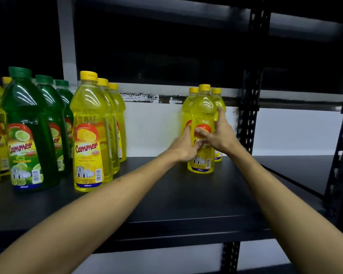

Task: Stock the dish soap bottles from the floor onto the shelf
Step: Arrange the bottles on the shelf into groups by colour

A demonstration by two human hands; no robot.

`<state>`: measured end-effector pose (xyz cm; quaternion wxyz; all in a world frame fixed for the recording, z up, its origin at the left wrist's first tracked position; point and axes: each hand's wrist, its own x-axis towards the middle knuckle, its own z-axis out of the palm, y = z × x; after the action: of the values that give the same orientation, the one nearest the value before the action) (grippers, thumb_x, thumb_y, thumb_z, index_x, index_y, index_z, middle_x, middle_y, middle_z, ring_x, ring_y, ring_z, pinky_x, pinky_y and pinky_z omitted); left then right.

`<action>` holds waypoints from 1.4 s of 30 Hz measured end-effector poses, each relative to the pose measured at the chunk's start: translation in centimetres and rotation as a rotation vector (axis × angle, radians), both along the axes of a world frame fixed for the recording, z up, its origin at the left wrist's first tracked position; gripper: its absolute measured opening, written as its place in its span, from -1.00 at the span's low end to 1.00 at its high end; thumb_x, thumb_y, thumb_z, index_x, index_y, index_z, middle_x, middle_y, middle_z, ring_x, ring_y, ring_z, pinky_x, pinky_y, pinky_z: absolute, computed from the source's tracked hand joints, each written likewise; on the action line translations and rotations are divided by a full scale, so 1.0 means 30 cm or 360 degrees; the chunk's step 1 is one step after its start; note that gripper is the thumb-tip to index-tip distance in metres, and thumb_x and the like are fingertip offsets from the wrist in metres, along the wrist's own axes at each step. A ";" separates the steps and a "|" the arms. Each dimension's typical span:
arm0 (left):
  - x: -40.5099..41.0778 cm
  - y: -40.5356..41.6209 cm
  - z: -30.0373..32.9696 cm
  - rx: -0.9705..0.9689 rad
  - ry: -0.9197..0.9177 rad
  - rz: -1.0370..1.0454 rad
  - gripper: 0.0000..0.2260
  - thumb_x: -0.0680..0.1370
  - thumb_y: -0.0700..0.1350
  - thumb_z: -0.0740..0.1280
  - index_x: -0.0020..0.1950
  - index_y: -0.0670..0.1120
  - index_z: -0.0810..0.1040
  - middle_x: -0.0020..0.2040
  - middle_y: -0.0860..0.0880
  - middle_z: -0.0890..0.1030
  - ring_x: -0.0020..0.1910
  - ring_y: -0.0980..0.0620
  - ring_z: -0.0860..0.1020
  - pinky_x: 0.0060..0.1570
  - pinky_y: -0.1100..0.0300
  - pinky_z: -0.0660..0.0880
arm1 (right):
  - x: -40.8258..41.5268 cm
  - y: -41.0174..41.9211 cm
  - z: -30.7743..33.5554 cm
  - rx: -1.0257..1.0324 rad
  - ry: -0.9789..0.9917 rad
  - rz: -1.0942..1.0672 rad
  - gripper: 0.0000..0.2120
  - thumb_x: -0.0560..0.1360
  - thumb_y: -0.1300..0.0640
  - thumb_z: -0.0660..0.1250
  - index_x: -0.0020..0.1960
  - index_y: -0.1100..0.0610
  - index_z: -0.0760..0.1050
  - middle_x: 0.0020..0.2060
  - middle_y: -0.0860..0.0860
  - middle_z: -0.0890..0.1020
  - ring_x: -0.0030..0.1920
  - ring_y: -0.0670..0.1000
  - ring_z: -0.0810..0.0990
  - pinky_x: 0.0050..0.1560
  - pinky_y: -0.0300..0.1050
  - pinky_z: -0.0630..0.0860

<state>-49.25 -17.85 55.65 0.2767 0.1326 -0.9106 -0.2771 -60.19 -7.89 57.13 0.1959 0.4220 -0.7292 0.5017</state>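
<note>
Near the middle right of the black shelf a yellow lemon dish soap bottle stands upright. Two more yellow bottles stand close behind it. My left hand holds the front bottle's left side, with the thumb across the label. My right hand touches its right side. That hand's thumb lies on the label and its fingers are straight, the index finger pointing up beside the bottle. Both forearms reach over the shelf's front edge.
A row of yellow lemon bottles stands at centre left, with green lime bottles and more yellow ones further left. Bare shelf lies between the rows and in front. A black perforated upright rises just right of my hands. A shelf board hangs above.
</note>
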 end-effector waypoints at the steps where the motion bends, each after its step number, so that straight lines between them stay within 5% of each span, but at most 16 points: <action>1: 0.053 -0.015 0.002 -0.0090 -0.0043 0.0027 -0.40 0.64 0.08 0.27 0.58 -0.06 0.10 0.46 -0.14 0.43 0.40 -0.22 0.44 0.32 -0.01 0.41 | 0.013 -0.026 0.003 0.0016 0.0026 0.0038 -0.08 0.43 -0.04 0.53 0.56 0.09 0.02 0.32 0.14 0.51 0.30 0.17 0.51 0.27 0.05 0.48; 6: 0.288 -0.104 -0.057 -0.0478 -0.0371 0.0232 -0.50 0.65 0.14 0.20 0.46 -0.16 0.30 0.42 -0.16 0.45 0.38 -0.13 0.41 0.26 0.06 0.37 | 0.088 -0.173 0.019 0.0056 0.0021 0.0199 -0.08 0.46 0.02 0.52 0.57 0.13 -0.03 0.35 0.15 0.48 0.29 0.16 0.52 0.23 0.04 0.51; 15: 0.355 -0.165 -0.180 -0.0409 -0.0860 0.0367 -0.42 0.66 0.25 0.03 0.42 -0.19 0.36 0.45 -0.21 0.39 0.47 -0.18 0.32 0.37 0.01 0.28 | 0.121 -0.401 0.023 0.0070 -0.0054 0.0246 -0.09 0.45 0.02 0.52 0.55 0.08 -0.02 0.30 0.19 0.48 0.25 0.22 0.53 0.20 0.21 0.55; 31: 0.350 -0.162 -0.178 -0.0497 -0.0811 0.0348 -0.46 0.67 0.21 0.05 0.40 -0.20 0.39 0.41 -0.18 0.43 0.43 -0.16 0.36 0.33 0.01 0.30 | 0.150 -0.514 -0.007 -0.0035 -0.0181 0.0295 -0.18 0.53 0.08 0.44 0.57 0.07 -0.03 0.32 0.21 0.45 0.26 0.23 0.53 0.20 0.16 0.56; 35: 0.349 -0.176 -0.174 -0.0462 -0.0748 0.0372 -0.54 0.62 0.26 0.14 0.25 -0.10 0.48 0.24 -0.11 0.54 0.20 -0.10 0.52 0.12 0.03 0.47 | 0.166 -0.482 -0.011 0.0022 -0.0162 0.0255 -0.18 0.55 0.05 0.41 0.59 0.10 -0.04 0.40 0.22 0.35 0.35 0.22 0.44 0.22 0.06 0.48; 38: 0.341 -0.180 -0.152 -0.0468 -0.0596 0.0338 -0.58 0.58 0.22 0.28 0.25 -0.06 0.47 0.21 -0.06 0.56 0.15 -0.05 0.53 0.13 0.00 0.52 | 0.167 -0.409 0.025 -0.0045 -0.0044 0.0158 -0.33 0.57 0.00 0.38 0.54 0.14 0.15 0.37 0.17 0.38 0.33 0.16 0.44 0.26 0.06 0.46; 42: 0.275 -0.150 -0.075 -0.0502 -0.0279 0.0235 -0.45 0.58 0.13 0.33 0.48 -0.09 0.34 0.42 -0.09 0.45 0.39 -0.10 0.42 0.28 0.10 0.37 | 0.139 -0.279 0.090 -0.0354 0.0256 -0.0008 -0.65 0.56 0.10 0.34 0.29 0.20 0.42 0.05 0.08 0.49 0.01 0.07 0.51 0.01 -0.01 0.49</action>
<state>-40.99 -22.35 53.39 0.2333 0.1775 -0.9511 -0.0973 -56.03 -16.25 59.83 0.3007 0.4347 -0.6520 0.5436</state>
